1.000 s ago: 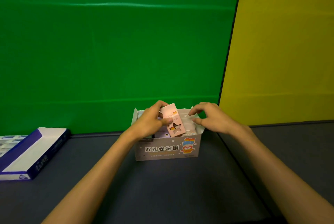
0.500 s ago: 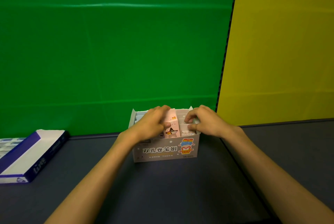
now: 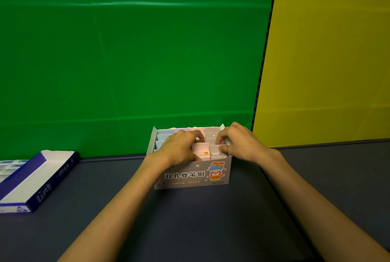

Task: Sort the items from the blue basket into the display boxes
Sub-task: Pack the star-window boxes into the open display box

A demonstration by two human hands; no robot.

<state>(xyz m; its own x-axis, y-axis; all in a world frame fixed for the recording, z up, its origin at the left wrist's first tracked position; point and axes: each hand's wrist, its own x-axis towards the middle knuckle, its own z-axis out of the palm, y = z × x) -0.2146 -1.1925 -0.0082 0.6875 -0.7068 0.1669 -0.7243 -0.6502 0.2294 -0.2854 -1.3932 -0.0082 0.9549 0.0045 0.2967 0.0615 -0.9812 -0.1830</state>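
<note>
Currently I read both hands as working inside the display box (image 3: 191,175) at mid-table. The left hand (image 3: 179,149) has its fingers curled round a pink packet (image 3: 201,152), which stands almost fully down in the front row. The right hand (image 3: 236,142) pinches the neighbouring white packet (image 3: 217,153) at the box's right end, apparently holding it aside to keep a slot free.

Procedure for this step, as I judge it:
1. Keep the pink packet upright and square to the row.
2. Press straight down from its top edge; do not lever against the front wall, which is thin card and will likely flex.
3. Hold the white packet steady until the pink one seats level with it.
4. Release the left hand first, then the right.

A blue tray (image 3: 31,183) lies well apart at the table's left edge. The blue basket is not in view.
</note>
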